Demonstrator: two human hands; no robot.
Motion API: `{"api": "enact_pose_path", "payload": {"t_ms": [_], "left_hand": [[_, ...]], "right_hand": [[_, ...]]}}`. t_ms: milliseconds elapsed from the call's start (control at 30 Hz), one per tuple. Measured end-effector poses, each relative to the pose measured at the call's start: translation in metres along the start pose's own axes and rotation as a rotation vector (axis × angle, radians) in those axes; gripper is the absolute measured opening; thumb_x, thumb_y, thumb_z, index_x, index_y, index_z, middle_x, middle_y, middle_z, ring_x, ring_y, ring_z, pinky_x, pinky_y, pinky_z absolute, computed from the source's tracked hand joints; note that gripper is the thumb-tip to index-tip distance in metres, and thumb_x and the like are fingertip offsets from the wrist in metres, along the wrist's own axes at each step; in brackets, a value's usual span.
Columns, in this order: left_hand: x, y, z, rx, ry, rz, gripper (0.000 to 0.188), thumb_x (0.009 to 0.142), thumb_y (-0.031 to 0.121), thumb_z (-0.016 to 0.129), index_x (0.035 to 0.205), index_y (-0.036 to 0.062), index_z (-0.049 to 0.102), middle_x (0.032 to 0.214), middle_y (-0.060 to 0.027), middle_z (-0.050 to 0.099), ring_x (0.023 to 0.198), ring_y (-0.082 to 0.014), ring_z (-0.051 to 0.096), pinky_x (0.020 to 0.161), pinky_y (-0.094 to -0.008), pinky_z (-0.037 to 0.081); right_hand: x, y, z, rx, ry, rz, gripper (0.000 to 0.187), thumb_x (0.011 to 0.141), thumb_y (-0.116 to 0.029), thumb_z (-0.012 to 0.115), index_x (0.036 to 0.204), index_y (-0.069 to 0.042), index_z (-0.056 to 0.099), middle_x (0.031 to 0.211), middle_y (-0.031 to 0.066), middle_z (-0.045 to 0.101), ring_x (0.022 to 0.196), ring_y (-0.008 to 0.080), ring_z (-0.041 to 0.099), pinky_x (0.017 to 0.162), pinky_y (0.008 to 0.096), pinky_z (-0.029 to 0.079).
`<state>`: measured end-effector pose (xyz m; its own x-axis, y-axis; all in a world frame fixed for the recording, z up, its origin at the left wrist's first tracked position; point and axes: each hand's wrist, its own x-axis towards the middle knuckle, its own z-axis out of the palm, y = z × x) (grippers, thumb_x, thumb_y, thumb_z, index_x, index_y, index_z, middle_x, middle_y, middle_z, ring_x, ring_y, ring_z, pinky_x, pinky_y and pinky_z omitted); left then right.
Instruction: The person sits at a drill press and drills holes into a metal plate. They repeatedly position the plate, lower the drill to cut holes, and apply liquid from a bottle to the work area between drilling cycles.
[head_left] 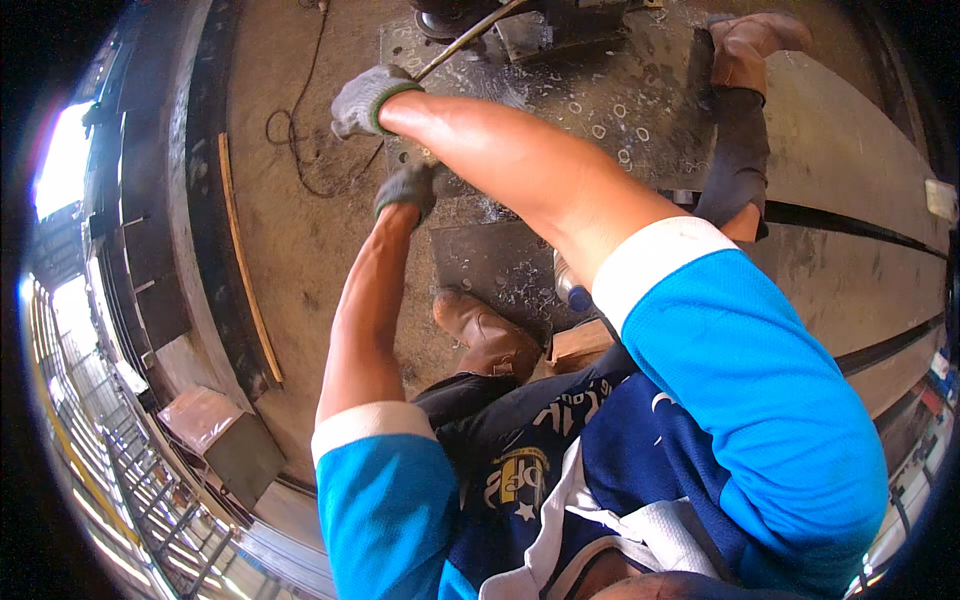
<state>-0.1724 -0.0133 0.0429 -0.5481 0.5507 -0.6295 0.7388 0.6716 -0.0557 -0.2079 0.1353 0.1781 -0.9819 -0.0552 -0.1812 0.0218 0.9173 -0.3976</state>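
Observation:
My right hand (374,100), in a grey knit glove with a green cuff, reaches across to the far left of centre. It is closed round the near end of a long thin metal rod (468,40), which slants up to the right toward a dark machine part (450,18) at the top edge. My left hand (408,190), in a similar grey glove, is lower and nearer, next to the edge of the dark steel plate (660,110). Its fingers look curled closed, but what they hold is hidden. Pale shavings and chalk-like rings mark the plate.
My brown boots (490,335) stand apart, one near, one far right. Between them are a bottle with a blue cap (577,297) and a wooden block (582,343). A dark cable (290,130) loops on the floor. Leftward lie a wooden strip (245,250) and a metal box (225,445).

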Motion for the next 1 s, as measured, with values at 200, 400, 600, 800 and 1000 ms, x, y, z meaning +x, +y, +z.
{"api": "enact_pose_path", "payload": {"t_ms": [200, 400, 600, 800, 1000], "left_hand": [[-0.121, -0.09, 0.038, -0.068, -0.002, -0.327, 0.031, 0.1, 0.022, 0.048, 0.12, 0.0064, 0.065, 0.111, -0.0245, 0.074, 0.108, -0.0453, 0.07, 0.088, -0.0532, 0.056], [-0.148, -0.137, 0.052, -0.418, 0.074, -0.923, 0.036, 0.093, 0.027, 0.057, 0.12, 0.0059, 0.07, 0.119, -0.0247, 0.072, 0.117, -0.0412, 0.068, 0.093, -0.0491, 0.056], [-0.109, -0.005, 0.101, -0.974, 0.332, -0.635, 0.043, 0.092, 0.033, 0.056, 0.125, 0.0066, 0.063, 0.115, -0.0282, 0.071, 0.111, -0.0485, 0.067, 0.094, -0.0538, 0.052], [-0.112, 0.085, 0.131, -1.048, 0.224, -0.431, 0.05, 0.09, 0.04, 0.065, 0.131, 0.0115, 0.06, 0.135, -0.0275, 0.061, 0.122, -0.0438, 0.062, 0.101, -0.0506, 0.05], [-0.12, 0.112, 0.138, -0.09, 0.664, 0.165, 0.098, 0.071, 0.042, 0.086, 0.154, 0.0168, 0.041, 0.161, -0.0206, 0.036, 0.142, -0.0463, 0.043, 0.112, -0.0565, 0.041]], "right_hand": [[0.004, 0.001, 0.005, -0.004, 0.027, 0.011, 0.042, 0.088, -0.043, 0.059, 0.115, -0.015, 0.077, 0.114, 0.0127, 0.076, 0.103, 0.0332, 0.074, 0.086, 0.0487, 0.056], [0.022, 0.01, 0.022, -0.079, 0.026, -0.036, 0.047, 0.091, -0.054, 0.059, 0.126, -0.026, 0.073, 0.131, 0.0048, 0.072, 0.119, 0.034, 0.068, 0.095, 0.0558, 0.054], [0.021, 0.017, 0.022, 0.001, 0.057, -0.103, 0.039, 0.088, -0.045, 0.06, 0.114, -0.022, 0.077, 0.118, 0.0101, 0.075, 0.109, 0.0323, 0.072, 0.087, 0.0489, 0.056], [0.002, 0.01, 0.005, -0.005, 0.011, -0.092, 0.039, 0.088, -0.04, 0.058, 0.111, -0.016, 0.078, 0.116, 0.0142, 0.075, 0.108, 0.0336, 0.073, 0.089, 0.0462, 0.056], [-0.005, 0.001, -0.001, -0.028, 0.009, -0.055, 0.042, 0.088, -0.035, 0.054, 0.112, -0.011, 0.078, 0.118, 0.0175, 0.074, 0.111, 0.0346, 0.072, 0.093, 0.0461, 0.056]]}}
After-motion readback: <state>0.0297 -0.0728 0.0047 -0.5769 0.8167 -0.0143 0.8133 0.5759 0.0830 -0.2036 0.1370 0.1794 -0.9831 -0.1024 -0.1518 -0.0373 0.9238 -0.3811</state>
